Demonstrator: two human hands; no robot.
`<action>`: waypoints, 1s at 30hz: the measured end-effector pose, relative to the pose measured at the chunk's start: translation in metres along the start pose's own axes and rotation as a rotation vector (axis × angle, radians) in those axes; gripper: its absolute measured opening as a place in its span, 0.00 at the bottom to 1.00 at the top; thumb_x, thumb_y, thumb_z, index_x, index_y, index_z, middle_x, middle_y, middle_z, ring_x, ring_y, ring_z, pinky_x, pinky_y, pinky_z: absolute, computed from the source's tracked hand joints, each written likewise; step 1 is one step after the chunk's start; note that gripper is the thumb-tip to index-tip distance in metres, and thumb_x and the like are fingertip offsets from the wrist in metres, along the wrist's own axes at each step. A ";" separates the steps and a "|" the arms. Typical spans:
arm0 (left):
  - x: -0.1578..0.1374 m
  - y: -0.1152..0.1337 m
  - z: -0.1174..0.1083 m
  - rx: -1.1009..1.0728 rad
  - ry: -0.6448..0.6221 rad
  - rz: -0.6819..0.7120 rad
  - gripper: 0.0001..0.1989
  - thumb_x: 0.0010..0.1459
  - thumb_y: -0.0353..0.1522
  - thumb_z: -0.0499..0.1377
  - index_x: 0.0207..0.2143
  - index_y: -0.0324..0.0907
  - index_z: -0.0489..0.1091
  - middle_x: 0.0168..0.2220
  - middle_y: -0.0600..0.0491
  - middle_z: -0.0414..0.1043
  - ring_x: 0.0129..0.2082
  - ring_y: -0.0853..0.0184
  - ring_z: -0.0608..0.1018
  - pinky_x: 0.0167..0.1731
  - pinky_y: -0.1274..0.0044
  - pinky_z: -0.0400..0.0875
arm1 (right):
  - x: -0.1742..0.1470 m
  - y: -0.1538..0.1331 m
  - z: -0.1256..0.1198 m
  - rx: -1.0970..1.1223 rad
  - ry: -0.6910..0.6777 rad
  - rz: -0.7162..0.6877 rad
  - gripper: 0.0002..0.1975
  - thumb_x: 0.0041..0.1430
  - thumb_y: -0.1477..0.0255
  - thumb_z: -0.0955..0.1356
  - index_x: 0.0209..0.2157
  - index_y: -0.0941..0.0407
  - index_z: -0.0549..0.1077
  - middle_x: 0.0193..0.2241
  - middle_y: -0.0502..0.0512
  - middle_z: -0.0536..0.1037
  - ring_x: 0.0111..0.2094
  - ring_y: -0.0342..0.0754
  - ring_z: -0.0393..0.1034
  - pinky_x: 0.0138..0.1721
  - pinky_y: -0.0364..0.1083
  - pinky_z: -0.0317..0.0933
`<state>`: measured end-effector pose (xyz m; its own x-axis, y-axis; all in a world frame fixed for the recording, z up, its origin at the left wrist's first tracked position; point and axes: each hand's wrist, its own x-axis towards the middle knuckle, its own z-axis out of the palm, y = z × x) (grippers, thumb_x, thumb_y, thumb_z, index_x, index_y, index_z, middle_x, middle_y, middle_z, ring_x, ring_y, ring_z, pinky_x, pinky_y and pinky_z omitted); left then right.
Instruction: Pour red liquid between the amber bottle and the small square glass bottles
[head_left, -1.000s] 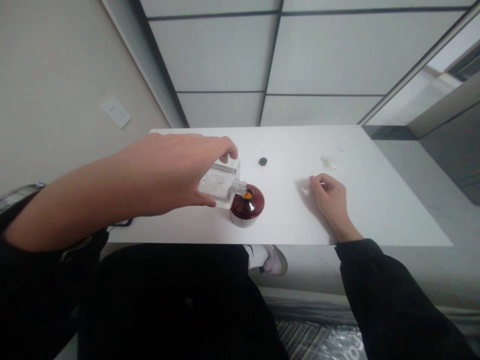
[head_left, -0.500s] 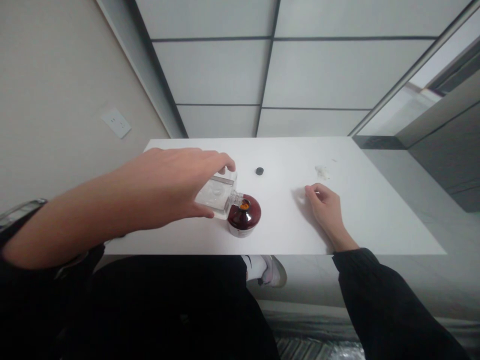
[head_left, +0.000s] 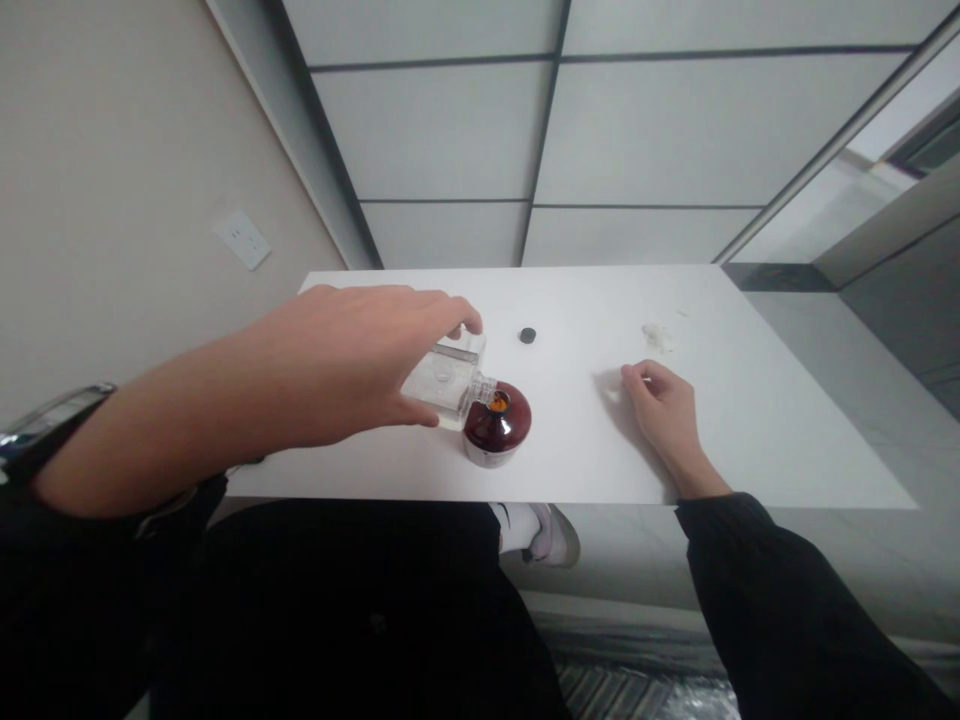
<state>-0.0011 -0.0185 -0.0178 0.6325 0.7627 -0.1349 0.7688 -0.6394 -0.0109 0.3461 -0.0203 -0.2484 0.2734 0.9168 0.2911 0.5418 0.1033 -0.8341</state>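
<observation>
Gripping a clear bottle point(head_left: 444, 385), left fingers point(head_left: 466, 315) tilt it toward a brown bottle point(head_left: 496, 428); right fingers point(head_left: 635, 382) clench.

- A plain beige wall point(head_left: 112, 130) fills the left side, carrying a white double wall socket point(head_left: 244, 240) above the table's far left corner.
- Behind the table stands a white panelled partition point(head_left: 442, 130), divided by thin dark grey strips into large rectangles and edged on the left by a thicker dark upright.
- A slanting metallic frame point(head_left: 832, 147) borders the panels on the right.
- A smooth white rectangular table point(head_left: 780, 430) stretches across the middle.
- Pale, faintly marbled flooring point(head_left: 847, 370) runs along its right side, beside a flat grey surface point(head_left: 915, 310).
- A striped mat point(head_left: 604, 690) shows at the bottom.
- The light is soft and cool.
</observation>
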 end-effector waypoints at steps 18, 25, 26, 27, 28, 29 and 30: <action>0.000 0.003 -0.001 -0.003 -0.006 -0.007 0.29 0.59 0.48 0.63 0.62 0.57 0.70 0.61 0.53 0.78 0.56 0.50 0.81 0.53 0.64 0.75 | 0.001 0.000 -0.001 -0.017 -0.002 0.007 0.19 0.61 0.56 0.67 0.22 0.52 0.68 0.20 0.48 0.67 0.25 0.46 0.61 0.33 0.49 0.61; 0.002 -0.003 0.003 -0.041 0.017 0.008 0.32 0.55 0.54 0.63 0.62 0.61 0.70 0.59 0.55 0.78 0.57 0.49 0.80 0.56 0.63 0.74 | 0.000 0.000 -0.001 -0.022 0.005 -0.004 0.19 0.62 0.55 0.67 0.22 0.52 0.68 0.19 0.49 0.66 0.25 0.47 0.60 0.33 0.49 0.62; 0.002 -0.003 0.004 -0.046 0.013 0.004 0.33 0.55 0.54 0.63 0.62 0.60 0.70 0.60 0.54 0.78 0.57 0.48 0.80 0.57 0.62 0.73 | 0.000 0.000 -0.001 -0.018 0.007 -0.003 0.19 0.61 0.55 0.67 0.22 0.52 0.68 0.19 0.48 0.66 0.25 0.46 0.60 0.33 0.49 0.61; 0.002 -0.003 0.004 -0.050 0.008 0.004 0.33 0.56 0.54 0.63 0.63 0.59 0.70 0.61 0.54 0.77 0.58 0.48 0.79 0.58 0.62 0.73 | 0.000 0.000 -0.001 -0.014 0.005 -0.002 0.19 0.61 0.56 0.67 0.22 0.52 0.68 0.20 0.48 0.66 0.25 0.46 0.60 0.33 0.49 0.61; 0.001 -0.003 0.004 -0.054 0.009 0.006 0.33 0.56 0.54 0.62 0.62 0.59 0.70 0.61 0.53 0.77 0.59 0.48 0.79 0.58 0.62 0.72 | 0.000 0.000 -0.001 -0.011 0.003 0.000 0.18 0.61 0.56 0.67 0.22 0.52 0.68 0.20 0.48 0.66 0.25 0.46 0.60 0.33 0.49 0.61; 0.001 -0.003 0.003 -0.057 0.010 0.010 0.32 0.56 0.54 0.62 0.62 0.59 0.70 0.62 0.54 0.77 0.60 0.48 0.78 0.59 0.62 0.72 | 0.000 0.000 -0.001 -0.010 0.002 0.002 0.18 0.61 0.56 0.67 0.22 0.52 0.68 0.20 0.48 0.66 0.25 0.46 0.60 0.33 0.49 0.61; 0.001 -0.003 0.003 -0.059 0.013 0.015 0.32 0.56 0.54 0.62 0.62 0.59 0.70 0.62 0.54 0.77 0.60 0.48 0.78 0.59 0.62 0.72 | 0.000 0.000 0.000 -0.009 0.000 0.004 0.18 0.62 0.56 0.67 0.22 0.52 0.68 0.20 0.48 0.66 0.25 0.46 0.60 0.32 0.49 0.61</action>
<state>-0.0030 -0.0164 -0.0212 0.6446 0.7547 -0.1219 0.7634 -0.6441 0.0492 0.3462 -0.0209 -0.2480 0.2753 0.9172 0.2880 0.5482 0.0963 -0.8308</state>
